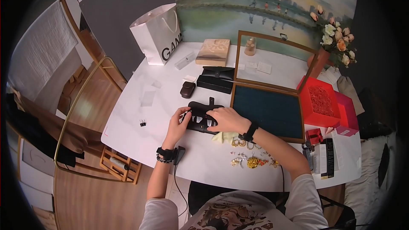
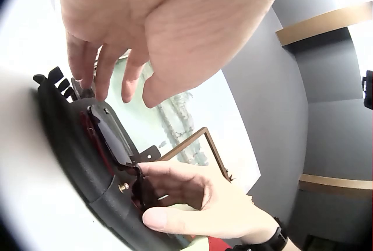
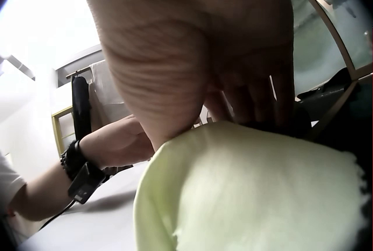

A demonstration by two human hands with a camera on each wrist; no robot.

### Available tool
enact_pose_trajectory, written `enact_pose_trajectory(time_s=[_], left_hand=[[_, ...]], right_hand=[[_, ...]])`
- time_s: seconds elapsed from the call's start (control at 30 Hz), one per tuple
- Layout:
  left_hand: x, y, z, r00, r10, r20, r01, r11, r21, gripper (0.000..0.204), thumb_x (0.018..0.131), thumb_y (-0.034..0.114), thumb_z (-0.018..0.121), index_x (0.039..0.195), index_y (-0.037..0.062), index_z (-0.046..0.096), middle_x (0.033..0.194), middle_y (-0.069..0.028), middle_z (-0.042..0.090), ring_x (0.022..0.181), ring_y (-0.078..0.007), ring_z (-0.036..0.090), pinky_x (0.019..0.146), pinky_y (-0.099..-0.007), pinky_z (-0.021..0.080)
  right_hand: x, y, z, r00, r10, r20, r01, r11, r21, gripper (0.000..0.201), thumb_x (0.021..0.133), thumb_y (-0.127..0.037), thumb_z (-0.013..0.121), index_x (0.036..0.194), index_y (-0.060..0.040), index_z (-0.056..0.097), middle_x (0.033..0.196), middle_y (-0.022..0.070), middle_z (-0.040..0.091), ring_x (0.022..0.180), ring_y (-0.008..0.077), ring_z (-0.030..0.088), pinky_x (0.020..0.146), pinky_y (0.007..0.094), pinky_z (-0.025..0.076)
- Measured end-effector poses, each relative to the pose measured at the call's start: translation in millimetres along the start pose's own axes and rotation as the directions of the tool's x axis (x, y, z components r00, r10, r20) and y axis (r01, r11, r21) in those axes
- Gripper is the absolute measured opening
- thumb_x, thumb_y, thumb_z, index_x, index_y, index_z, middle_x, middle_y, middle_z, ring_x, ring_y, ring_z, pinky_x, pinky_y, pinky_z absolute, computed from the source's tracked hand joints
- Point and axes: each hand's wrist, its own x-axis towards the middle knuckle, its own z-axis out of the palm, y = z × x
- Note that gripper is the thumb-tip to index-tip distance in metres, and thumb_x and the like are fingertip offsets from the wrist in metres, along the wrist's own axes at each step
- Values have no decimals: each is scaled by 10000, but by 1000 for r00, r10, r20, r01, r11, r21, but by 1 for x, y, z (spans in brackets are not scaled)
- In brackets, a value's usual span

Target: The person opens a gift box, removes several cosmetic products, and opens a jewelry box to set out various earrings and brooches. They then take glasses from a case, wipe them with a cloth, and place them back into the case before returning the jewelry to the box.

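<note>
A black glasses case (image 1: pixel 198 107) lies unfolded on the white table, its strap pointing away from the body. Inside it sit dark sunglasses (image 2: pixel 111 134), their lenses bright with reflections in the head view. My right hand (image 1: pixel 228 119) grips their near end in the left wrist view, thumb (image 2: pixel 157 218) on one side and fingers on the other. At the opposite end, my left hand (image 1: pixel 175 123) has its fingertips right at the case and glasses; whether they pinch, I cannot tell. A pale yellow-green cloth (image 3: pixel 245 187) lies beneath the right hand.
Gold jewellery (image 1: pixel 254 162) lies near the front edge. A wooden display box (image 1: pixel 267 108), lid raised, and a red gift box (image 1: pixel 319 102) stand on the right. Behind are a small brown case (image 1: pixel 187 89), black boxes (image 1: pixel 215 79) and a white paper bag (image 1: pixel 157 34).
</note>
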Motion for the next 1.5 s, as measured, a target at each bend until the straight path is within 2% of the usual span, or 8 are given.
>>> enact_pose_trajectory(time_s=[0.13, 0.23, 0.37, 0.47, 0.53, 0.77, 1.07, 1.5], left_hand=[[-5, 16, -4, 998, -27, 64, 22, 996, 82, 531, 929, 232, 795, 1377, 27, 596, 1211, -126, 699, 1056, -220, 681, 980, -358, 506], [0, 2, -13, 946, 139, 291, -230, 924, 305, 966, 677, 227, 979, 1480, 9, 488, 1291, -202, 631, 1222, -365, 598, 983, -427, 545], [6, 6, -14, 943, -43, 329, -32, 975, 219, 962, 673, 226, 976, 1467, -17, 489, 1317, -216, 616, 1280, -372, 558, 1047, -429, 514], [10, 5, -16, 935, -34, 354, -104, 927, 361, 981, 658, 251, 978, 1456, -40, 489, 1338, -197, 609, 1290, -379, 545, 1096, -433, 478], [12, 3, -18, 912, 190, 364, -367, 774, 516, 991, 654, 293, 976, 1452, -41, 492, 1317, -179, 605, 1293, -376, 530, 1091, -438, 473], [25, 12, -24, 893, 0, 450, -240, 846, 477, 874, 632, 275, 989, 1350, 13, 564, 1387, -179, 535, 1305, -389, 526, 1126, -445, 458], [13, 27, -22, 898, 226, 378, -376, 840, 391, 854, 595, 170, 997, 1319, 76, 554, 1541, -163, 385, 1255, -384, 609, 1014, -457, 570], [10, 32, -23, 904, 230, 360, -399, 757, 518, 819, 606, 171, 967, 1297, 97, 534, 1292, -120, 543, 1212, -361, 578, 949, -450, 560]], right_hand=[[2, 5, -2, 997, 67, 46, -70, 995, 76, 529, 803, -331, 799, 1196, 3, 683, 1001, 201, 732, 967, 403, 709, 875, 491, 566], [0, 7, -10, 994, 102, 30, -106, 984, 143, 504, 820, -299, 792, 1217, -15, 668, 1031, 205, 724, 994, 411, 700, 909, 485, 559], [0, 16, -4, 994, 111, 18, -113, 973, 204, 487, 847, -222, 770, 1278, -61, 610, 1128, 191, 696, 1086, 390, 674, 961, 473, 537], [-3, 17, -2, 991, 122, -49, -113, 983, 147, 486, 858, -192, 759, 1300, -87, 586, 1169, 167, 676, 1124, 369, 657, 966, 476, 529], [-1, 18, -8, 989, 139, -51, -130, 980, 149, 487, 861, -194, 760, 1304, -91, 587, 1161, 159, 678, 1121, 365, 658, 960, 476, 531], [6, 21, -14, 979, 132, -158, -112, 985, 130, 469, 872, -164, 772, 1306, -104, 606, 1188, 124, 686, 1147, 336, 652, 962, 467, 538], [10, 21, -16, 963, -66, -260, 112, 980, 165, 296, 904, -135, 755, 1186, -59, 702, 1193, 113, 692, 1124, 339, 659, 961, 436, 544], [11, 21, -6, 973, 15, -230, 11, 994, 109, 281, 1010, -247, 630, 999, 8, 747, 990, 163, 741, 988, 377, 685, 893, 478, 552]])
